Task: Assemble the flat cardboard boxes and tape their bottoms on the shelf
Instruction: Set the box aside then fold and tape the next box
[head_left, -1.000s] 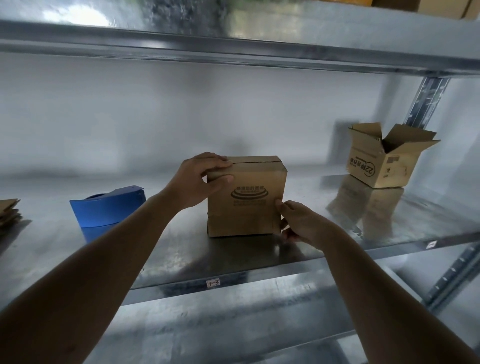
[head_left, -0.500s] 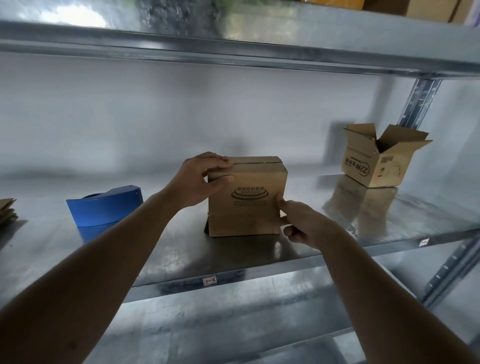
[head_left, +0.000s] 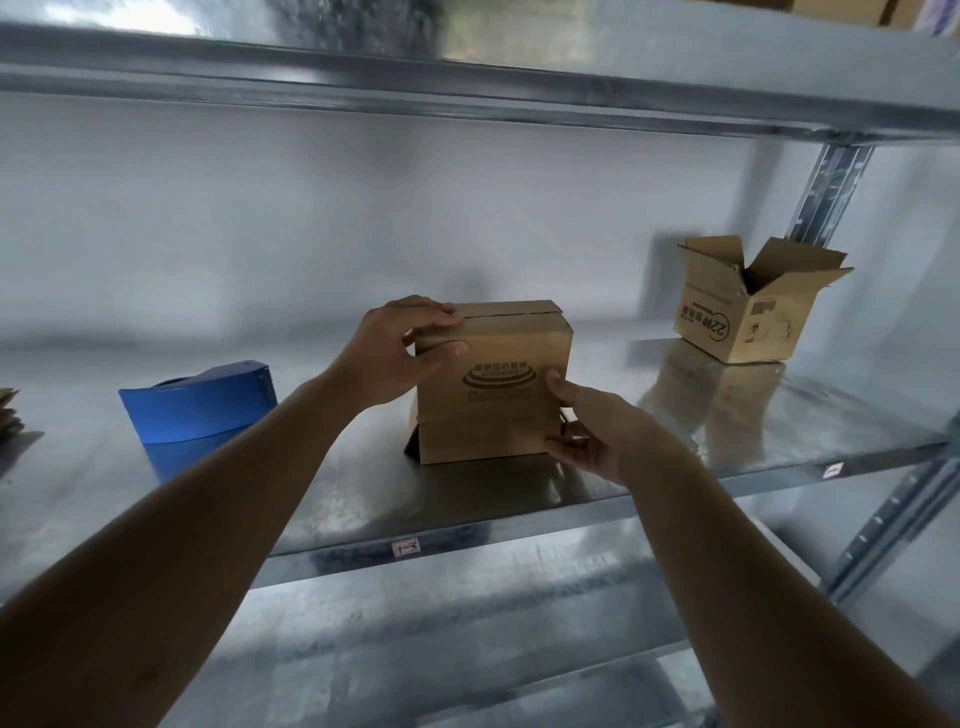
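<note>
A small brown corrugated cardboard box is being stood on the grey galvanised metal shelf, near its front edge and about midway along it. Its upper flaps are folded shut, with a seam showing along the top; what it is holding cannot be seen. It is being gripped at the upper left corner by the left hand, whose fingers are curled over the top edge while the thumb is pressing on the printed front face. The lower right corner is being pinched by the right hand, thumb on the front and fingers tucked round the side. A dark printed oval logo is being shown on the front, its lettering too blurred to read.

Well apart to the right, a second brown cardboard box with open flaps is sitting further back on the same shelf; its inside is being hidden by its own walls. To the left, a blue plastic tape dispenser with a toothed edge is resting on the shelf. At the far left edge, a stack of flat brown cardboard is being cut off by the frame. A small white label is being carried on the shelf's front lip, its marks hard to make out.
</note>
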